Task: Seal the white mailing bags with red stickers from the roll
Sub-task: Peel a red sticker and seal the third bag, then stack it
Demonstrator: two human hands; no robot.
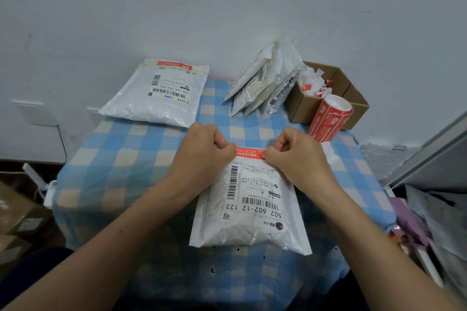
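The left hand (pixel 202 149) and right hand (pixel 295 151), grip closed, pinch both ends of the red paper sticker (pixel 250 153), probably floppy, on the soft white plastic mailing bag (pixel 250 225).

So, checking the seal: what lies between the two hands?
In the head view, the red sticker spans the gap between left hand and right hand, along the far edge of the white mailing bag; each hand pinches one end.
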